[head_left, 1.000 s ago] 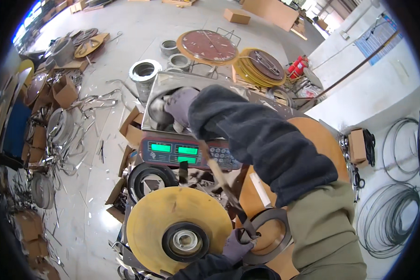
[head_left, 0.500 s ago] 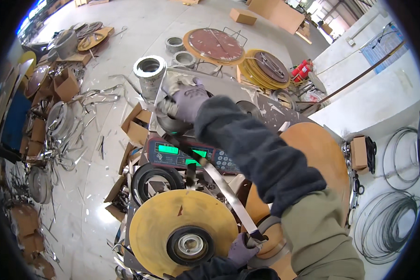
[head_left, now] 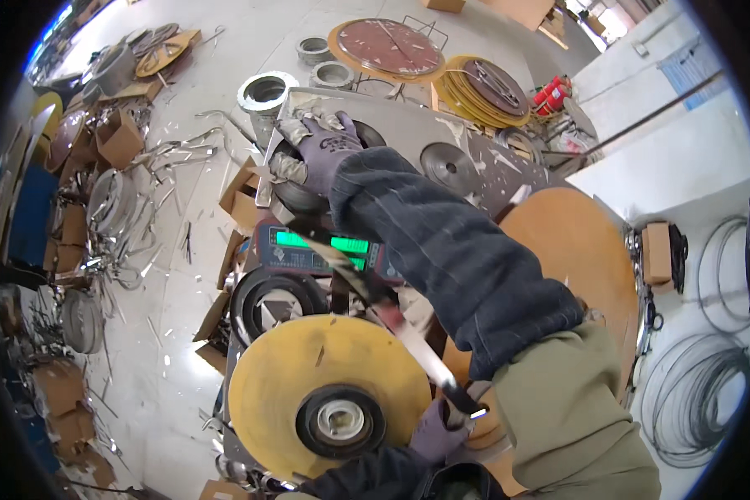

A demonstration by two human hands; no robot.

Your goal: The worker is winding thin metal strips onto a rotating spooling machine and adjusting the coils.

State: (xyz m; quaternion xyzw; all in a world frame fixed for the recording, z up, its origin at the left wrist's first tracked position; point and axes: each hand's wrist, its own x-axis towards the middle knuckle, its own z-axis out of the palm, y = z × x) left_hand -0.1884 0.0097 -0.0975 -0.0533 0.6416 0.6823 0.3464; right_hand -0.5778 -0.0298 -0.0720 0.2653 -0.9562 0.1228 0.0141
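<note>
Right hand [head_left: 325,150]: gloved, laid over dark coil [head_left: 300,197] on weighing platform [head_left: 396,112].
Left hand [head_left: 439,431]: gloved, gripping metal strip [head_left: 421,354] near its lower end.
Scale display [head_left: 298,240]: lit green, partly crossed by strip.
Yellow disc [head_left: 321,360]: just beside left hand, black hub [head_left: 310,425].

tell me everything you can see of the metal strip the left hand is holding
The strip is long, narrow and flat, apparently metal: bright in its lower half, darker above, a reddish patch midway. It slants down to the right, crossing the view of the scale. The gloved left hand grips its dark lower end; its upper end lies by the dark coil under the right hand, contact unclear. It looks blurred.
</note>
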